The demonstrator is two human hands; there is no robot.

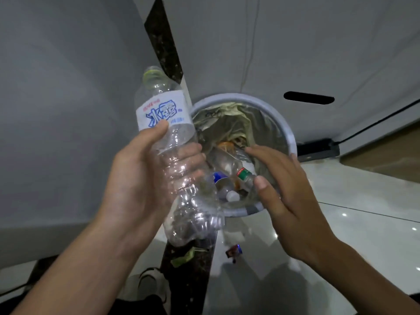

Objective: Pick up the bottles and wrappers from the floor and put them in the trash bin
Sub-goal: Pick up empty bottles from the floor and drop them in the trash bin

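My left hand (141, 178) grips a clear, empty plastic bottle (168, 137) with a white and blue label, held upright and tilted just left of the trash bin (284, 126). The round grey bin has a liner and holds several bottles, one with a green and red label (244, 173). My right hand (293, 196) hovers over the bin's near right rim, fingers spread, holding nothing. On the floor below the bin lie a red and blue wrapper (234, 251) and a green wrapper (184, 258).
Grey walls meet at a dark marble strip (163, 39) behind the bin. A black power strip (318, 148) with a cable lies on the floor to the bin's right. A shoe (147, 283) shows at the bottom on the glossy tile floor.
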